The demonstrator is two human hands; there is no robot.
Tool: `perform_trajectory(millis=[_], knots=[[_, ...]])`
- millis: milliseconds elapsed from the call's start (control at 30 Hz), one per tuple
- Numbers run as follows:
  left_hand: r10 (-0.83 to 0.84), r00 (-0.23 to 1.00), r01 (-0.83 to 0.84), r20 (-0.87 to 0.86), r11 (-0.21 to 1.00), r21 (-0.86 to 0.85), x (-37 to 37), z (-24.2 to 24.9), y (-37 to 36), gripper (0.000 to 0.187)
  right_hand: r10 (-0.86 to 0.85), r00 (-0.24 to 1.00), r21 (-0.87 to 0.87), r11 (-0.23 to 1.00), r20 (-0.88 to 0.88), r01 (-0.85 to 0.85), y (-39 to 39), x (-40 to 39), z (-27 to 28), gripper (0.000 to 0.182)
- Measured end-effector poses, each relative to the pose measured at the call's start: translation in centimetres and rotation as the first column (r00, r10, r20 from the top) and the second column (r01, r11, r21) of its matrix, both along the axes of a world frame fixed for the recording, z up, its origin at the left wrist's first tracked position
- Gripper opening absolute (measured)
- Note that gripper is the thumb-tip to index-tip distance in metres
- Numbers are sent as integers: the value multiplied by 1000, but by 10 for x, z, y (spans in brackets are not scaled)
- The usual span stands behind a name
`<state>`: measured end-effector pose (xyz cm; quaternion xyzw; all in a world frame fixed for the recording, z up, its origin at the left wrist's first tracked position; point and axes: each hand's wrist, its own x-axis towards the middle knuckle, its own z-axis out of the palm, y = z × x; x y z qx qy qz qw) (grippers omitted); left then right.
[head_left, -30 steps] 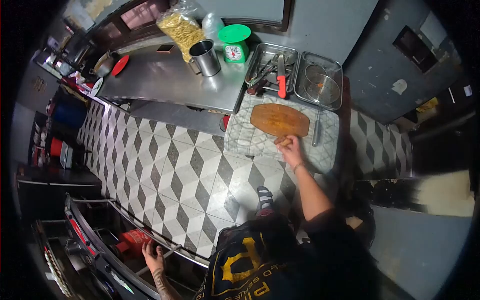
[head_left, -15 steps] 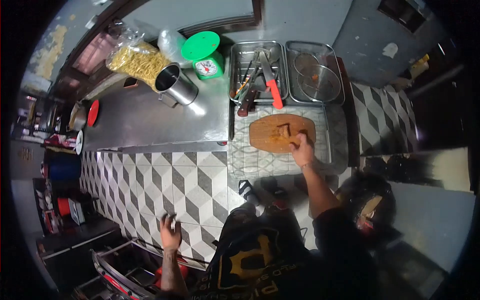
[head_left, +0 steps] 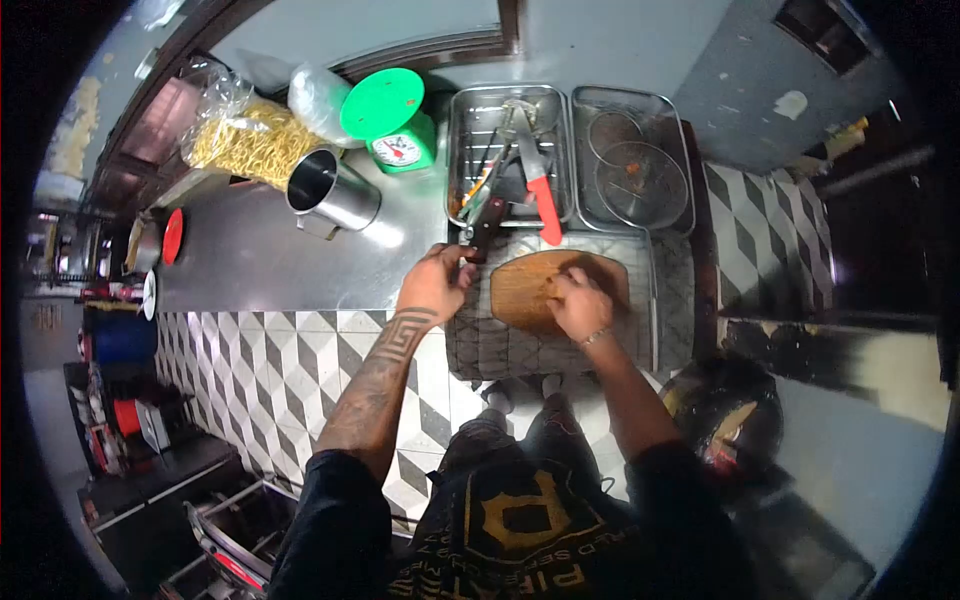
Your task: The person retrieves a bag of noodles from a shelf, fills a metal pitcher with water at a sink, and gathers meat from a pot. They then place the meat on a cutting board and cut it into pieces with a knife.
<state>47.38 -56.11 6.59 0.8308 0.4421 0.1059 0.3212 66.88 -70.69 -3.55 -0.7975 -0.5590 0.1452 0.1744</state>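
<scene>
My right hand [head_left: 582, 305] is over the brown wooden cutting board [head_left: 515, 285], its fingers pinched around small brown food pieces [head_left: 550, 290], partly hidden by the fingers. My left hand [head_left: 435, 282] is at the left of the board, thumb and forefinger apart, with fingertips right at the end of a dark brown handle [head_left: 487, 230]. That handle sticks out over the near rim of a metal tray [head_left: 455, 150]. Beside it in the same tray lies a knife with a red handle [head_left: 543, 210], among other utensils.
A second tray [head_left: 685, 170] to the right holds round mesh strainers [head_left: 640, 185]. On the steel counter [head_left: 250, 270] at left stand a metal pitcher [head_left: 345, 195], a green scale [head_left: 400, 145] and a bag of yellow noodles [head_left: 250, 140]. A dark bin [head_left: 720, 420] is at my right.
My left hand has come up from low over the floor to the brown handle. My right hand has moved left to mid-board and now pinches the brown pieces there.
</scene>
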Motion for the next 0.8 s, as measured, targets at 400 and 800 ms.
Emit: perform_trajectory(millis=[400,800], knots=[[22,992,-35,-121,993,-112,105,-56,49,28,-71,994,-72,995,-78,65,-41,55,-33,55],[301,935,-332,-188,930,-161,188,-99,80,48,19,985,-104,994,-169,-37,-30,60,-31,49]])
